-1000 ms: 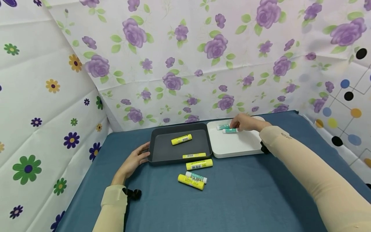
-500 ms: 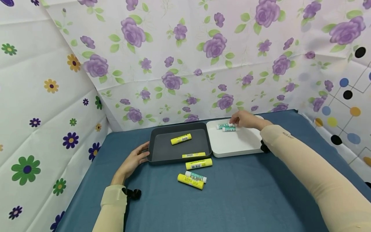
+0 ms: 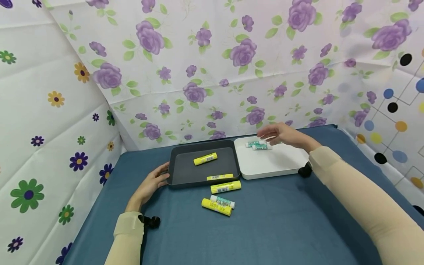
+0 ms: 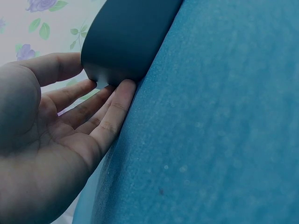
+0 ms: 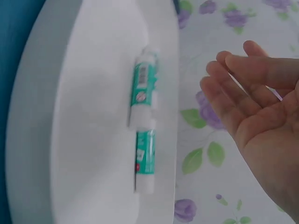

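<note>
My left hand (image 3: 151, 186) touches the left wall of a dark grey tray (image 3: 185, 179) with fairly straight fingers; the left wrist view shows its fingertips against the tray (image 4: 126, 37). In that tray lie a yellow glue stick (image 3: 205, 159) and another yellow glue stick (image 3: 220, 177), partly hidden by the front rim. My right hand (image 3: 286, 135) hovers over the back of a white tray (image 3: 271, 163), fingers extended and holding nothing. Below it, green-and-white glue sticks (image 3: 262, 147) lie close together; the right wrist view shows one glue stick (image 5: 145, 156) end to end with another (image 5: 142, 88).
On the blue cloth, before the dark tray, lies a yellow glue stick (image 3: 226, 187). Nearer, another yellow glue stick (image 3: 216, 207) lies against a green-and-white glue stick (image 3: 222, 201). The trays stand side by side, close to the flowered back curtain (image 3: 195, 92).
My right hand has let go of a green-and-white glue stick in the white tray and risen, its fingers opening out. The left hand stays at the dark tray. The view has shifted slightly.
</note>
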The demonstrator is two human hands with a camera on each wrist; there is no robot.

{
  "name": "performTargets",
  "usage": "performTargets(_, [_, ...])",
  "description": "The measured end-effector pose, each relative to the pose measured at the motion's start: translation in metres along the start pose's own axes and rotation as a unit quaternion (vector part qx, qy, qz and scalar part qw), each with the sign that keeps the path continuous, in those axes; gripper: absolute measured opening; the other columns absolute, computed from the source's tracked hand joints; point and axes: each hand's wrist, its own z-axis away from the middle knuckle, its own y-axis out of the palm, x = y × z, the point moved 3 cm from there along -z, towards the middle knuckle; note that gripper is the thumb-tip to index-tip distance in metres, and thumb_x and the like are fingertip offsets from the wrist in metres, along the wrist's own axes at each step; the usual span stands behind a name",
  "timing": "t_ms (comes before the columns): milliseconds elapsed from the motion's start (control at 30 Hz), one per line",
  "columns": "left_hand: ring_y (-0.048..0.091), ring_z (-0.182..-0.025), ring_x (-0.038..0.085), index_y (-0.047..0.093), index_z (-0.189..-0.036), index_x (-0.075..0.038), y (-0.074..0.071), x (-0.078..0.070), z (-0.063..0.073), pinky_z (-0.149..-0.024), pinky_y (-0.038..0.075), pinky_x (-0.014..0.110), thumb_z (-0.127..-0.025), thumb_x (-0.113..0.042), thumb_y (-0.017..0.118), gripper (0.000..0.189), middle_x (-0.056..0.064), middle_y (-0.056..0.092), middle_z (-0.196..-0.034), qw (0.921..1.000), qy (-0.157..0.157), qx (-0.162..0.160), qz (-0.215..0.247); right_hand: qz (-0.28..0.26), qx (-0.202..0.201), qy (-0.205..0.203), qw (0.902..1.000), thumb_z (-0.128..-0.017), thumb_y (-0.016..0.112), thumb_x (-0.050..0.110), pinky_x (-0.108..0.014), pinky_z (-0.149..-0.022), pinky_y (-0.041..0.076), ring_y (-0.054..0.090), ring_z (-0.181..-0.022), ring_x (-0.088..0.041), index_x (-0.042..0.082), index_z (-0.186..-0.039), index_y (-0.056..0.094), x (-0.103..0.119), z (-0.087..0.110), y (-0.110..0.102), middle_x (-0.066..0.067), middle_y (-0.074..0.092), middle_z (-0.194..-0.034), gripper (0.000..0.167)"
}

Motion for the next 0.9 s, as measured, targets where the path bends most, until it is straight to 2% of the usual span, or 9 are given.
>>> performTargets(100, [0.03, -0.151, 0.044, 0.021, -0.167, -0.01, 0.0, 0.0, 0.0, -0.12, 0.034, 0.062, -0.113, -0.021, 0.05, 0.063, 0.024, 0.023, -0.167, 1.0, 0.001, 0.003, -0.001, -0.033, -0.002, -0.01, 0.9994, -0.1, 0.066, 0.001, -0.055, -0.111, 0.048, 0.046, -0.14, -0.047, 0.001, -0.151, 0.051, 0.002, 0.012, 0.004, -0.023, 0.053, -0.151, 0.053])
performTargets(233, [0.031, -0.15, 0.044, 0.02, -0.168, -0.01, 0.0, -0.001, 0.0, -0.12, 0.034, 0.062, -0.112, -0.022, 0.051, 0.064, 0.024, 0.023, -0.167, 1.0, 0.004, 0.004, -0.004, -0.056, -0.02, -0.028, 0.9978, -0.102, 0.066, 0.006, -0.044, -0.107, 0.053, 0.051, -0.14, -0.038, 0.005, -0.153, 0.051, 0.007, 0.029, 0.011, -0.02, 0.054, -0.151, 0.053])
performTargets(400, [0.031, -0.15, 0.044, 0.021, -0.168, -0.01, 0.002, -0.002, 0.0, -0.12, 0.034, 0.062, -0.112, -0.023, 0.051, 0.064, 0.024, 0.023, -0.167, 1.0, 0.005, 0.004, -0.004, -0.061, -0.042, -0.045, 0.9962, -0.103, 0.064, 0.007, -0.038, -0.103, 0.056, 0.055, -0.137, -0.034, 0.004, -0.151, 0.053, 0.011, 0.046, 0.019, -0.02, 0.057, -0.148, 0.049])
performTargets(567, [0.032, -0.15, 0.043, 0.022, -0.167, -0.011, 0.002, 0.0, 0.0, -0.12, 0.035, 0.061, -0.112, -0.023, 0.051, 0.064, 0.023, 0.024, -0.167, 1.0, 0.0, 0.002, -0.004, -0.058, -0.053, -0.049, 0.9957, -0.104, 0.065, 0.007, -0.033, -0.102, 0.056, 0.057, -0.135, -0.03, 0.005, -0.149, 0.056, 0.014, 0.054, 0.026, -0.019, 0.059, -0.146, 0.047])
performTargets(800, [0.032, -0.15, 0.043, 0.021, -0.168, -0.011, 0.002, 0.002, -0.002, -0.119, 0.035, 0.061, -0.113, -0.022, 0.05, 0.063, 0.023, 0.025, -0.167, 1.0, 0.0, 0.0, -0.009, -0.065, -0.064, -0.066, 0.9937, -0.105, 0.062, 0.006, -0.04, -0.103, 0.056, 0.06, -0.13, -0.029, 0.001, -0.147, 0.056, 0.017, 0.064, 0.038, -0.022, 0.059, -0.144, 0.044])
performTargets(900, [0.033, -0.15, 0.042, 0.022, -0.168, -0.011, 0.001, 0.003, -0.003, -0.119, 0.035, 0.061, -0.112, -0.022, 0.05, 0.063, 0.022, 0.025, -0.167, 0.9999, -0.002, -0.002, -0.011, -0.068, -0.069, -0.071, 0.9928, -0.105, 0.062, 0.007, -0.038, -0.102, 0.057, 0.062, -0.129, -0.027, -0.001, -0.148, 0.055, 0.017, 0.068, 0.042, -0.023, 0.06, -0.143, 0.044])
